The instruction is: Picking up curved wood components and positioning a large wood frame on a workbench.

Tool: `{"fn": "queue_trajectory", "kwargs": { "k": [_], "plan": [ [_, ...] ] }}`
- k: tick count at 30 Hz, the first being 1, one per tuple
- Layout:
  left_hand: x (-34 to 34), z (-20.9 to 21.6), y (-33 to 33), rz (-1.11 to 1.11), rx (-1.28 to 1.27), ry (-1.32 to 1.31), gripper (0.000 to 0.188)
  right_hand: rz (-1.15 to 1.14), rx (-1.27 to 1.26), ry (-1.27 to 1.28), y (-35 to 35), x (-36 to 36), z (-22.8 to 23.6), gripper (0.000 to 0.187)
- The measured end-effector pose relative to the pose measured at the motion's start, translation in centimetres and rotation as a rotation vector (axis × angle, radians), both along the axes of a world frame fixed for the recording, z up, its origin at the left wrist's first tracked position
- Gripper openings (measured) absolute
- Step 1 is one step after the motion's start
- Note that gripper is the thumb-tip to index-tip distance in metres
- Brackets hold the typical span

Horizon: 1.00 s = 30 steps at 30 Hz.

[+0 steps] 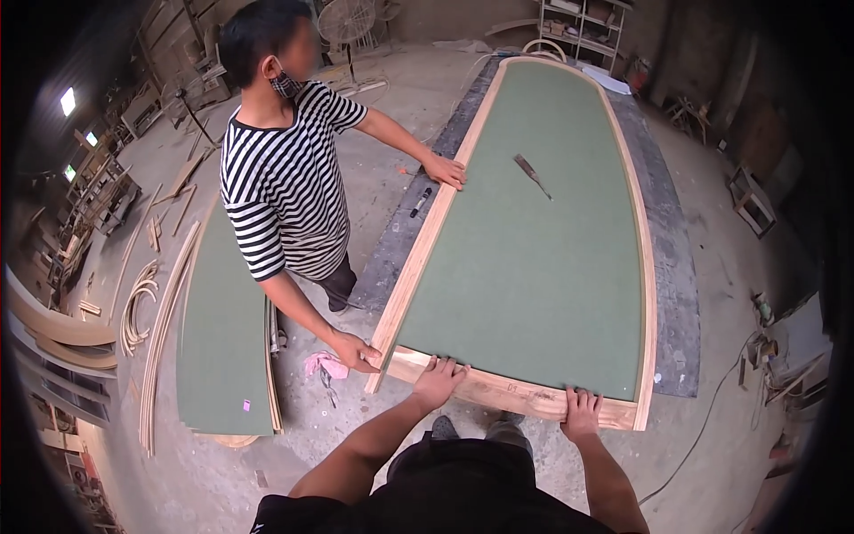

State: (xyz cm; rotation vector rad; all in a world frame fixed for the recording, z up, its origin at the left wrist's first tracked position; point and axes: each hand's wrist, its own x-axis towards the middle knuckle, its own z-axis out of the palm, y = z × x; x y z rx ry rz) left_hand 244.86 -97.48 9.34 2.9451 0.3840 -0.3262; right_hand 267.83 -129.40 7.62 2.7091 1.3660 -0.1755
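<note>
- Gripping the pale wooden end rail (514,391) with both bare hands, at the near, wide end of a long green panel (551,276).
- Left hand (439,381): on the rail's left part, fingers bent over its top toward the panel; clasping the wood, thumb's hold hard to see.
- Right hand (581,412): near the rail's right end, fingers hooked over the top, clasping likewise; underside hidden.
- Rail lies crosswise along the panel's near edge, just in front of the wearer's body. Right end meets the right wooden strip (648,356); left end just beside the left wooden strip (418,277), which runs past it.
- Panel rests on a dark tabletop (678,334), narrowing toward the far end.
- Co-worker (289,200) in striped shirt and mask stands at left, one hand on the left strip farther up, other hand at its near end.
- Tool with a slim metal tip (533,176) lies on the panel; dark marker (421,202) on the tabletop, left side.
- Floor, left: second green panel (222,343), pink cloth (326,363), bent wood strips (136,307).
</note>
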Motion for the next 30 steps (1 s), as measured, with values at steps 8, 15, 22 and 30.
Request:
{"fn": "queue_trajectory", "kwargs": {
  "k": [8, 15, 22, 30],
  "plan": [
    [-0.1, 0.1, -0.2, -0.003, 0.018, 0.030, 0.053, -0.001, 0.019, -0.028, -0.1, -0.2, -0.2, 0.093],
    [-0.1, -0.1, -0.2, 0.001, 0.024, 0.024, 0.053, -0.018, 0.030, 0.018, 0.0, -0.3, 0.3, 0.090],
    [0.1, -0.4, -0.3, -0.009, 0.022, -0.001, 0.053, 0.001, 0.053, -0.019, -0.6, 0.0, -0.5, 0.092],
    [0.0, 0.0, -0.3, -0.001, 0.021, 0.006, 0.054, -0.003, 0.046, 0.017, -0.3, -0.1, 0.3, 0.090]
  ]
}}
